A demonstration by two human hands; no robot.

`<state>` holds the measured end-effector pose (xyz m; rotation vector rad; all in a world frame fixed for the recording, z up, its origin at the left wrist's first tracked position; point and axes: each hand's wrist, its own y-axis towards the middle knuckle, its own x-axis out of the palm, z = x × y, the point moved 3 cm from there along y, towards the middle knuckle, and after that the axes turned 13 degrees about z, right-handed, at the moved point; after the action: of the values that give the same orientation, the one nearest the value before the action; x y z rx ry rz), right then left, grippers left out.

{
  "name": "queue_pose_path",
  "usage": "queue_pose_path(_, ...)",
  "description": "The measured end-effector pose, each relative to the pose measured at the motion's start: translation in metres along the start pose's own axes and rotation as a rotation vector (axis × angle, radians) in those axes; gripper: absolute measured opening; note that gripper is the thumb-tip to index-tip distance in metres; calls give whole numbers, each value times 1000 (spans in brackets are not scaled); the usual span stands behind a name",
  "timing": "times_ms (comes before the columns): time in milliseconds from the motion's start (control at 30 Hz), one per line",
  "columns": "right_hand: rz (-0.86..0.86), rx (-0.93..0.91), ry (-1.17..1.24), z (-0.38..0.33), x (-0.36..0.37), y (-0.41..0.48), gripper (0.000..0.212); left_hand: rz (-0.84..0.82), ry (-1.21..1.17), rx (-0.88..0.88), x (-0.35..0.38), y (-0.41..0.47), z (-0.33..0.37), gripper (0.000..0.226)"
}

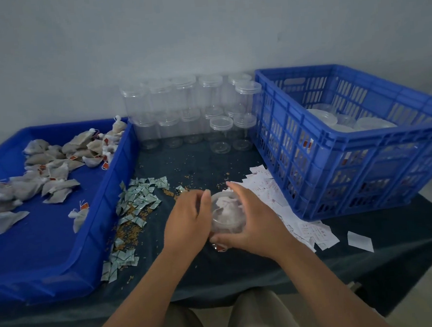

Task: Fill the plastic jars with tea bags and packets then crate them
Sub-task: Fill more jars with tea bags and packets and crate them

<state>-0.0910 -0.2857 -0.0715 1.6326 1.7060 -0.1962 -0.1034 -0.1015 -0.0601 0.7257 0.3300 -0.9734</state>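
Observation:
A clear plastic jar (227, 213) stuffed with tea bags stands on the dark table in front of me. My right hand (251, 221) curls round its right side and base and grips it. My left hand (188, 220) is at the jar's left rim with fingers curled; whether it holds anything is hidden. Loose tea bags (46, 173) lie in the shallow blue tray (93, 244) at left. Small green-white packets (134, 206) are scattered between tray and jar. White packets (275, 192) lie to the right of the jar. The blue crate (336, 156) at right holds lidded filled jars (344, 122).
Several empty lidded jars (189, 112) stand stacked at the back against the wall. Brown grains (130, 229) are spilled over the dark tablecloth (216, 272). A lone white packet (360, 240) lies near the table's right front edge.

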Motion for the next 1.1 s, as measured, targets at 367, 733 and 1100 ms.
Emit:
queue_pose_path(367,184,-108,-30,-43,-67,24,71,40,2,391,-23,20,79,44)
queue_pose_path(733,980,-32,-79,-38,-261,72,72,-29,-187,433,64,74,221,24)
queue_pose_path(1100,468,295,-643,65,-306,200,92,-158,-443,637,131,66,243,39)
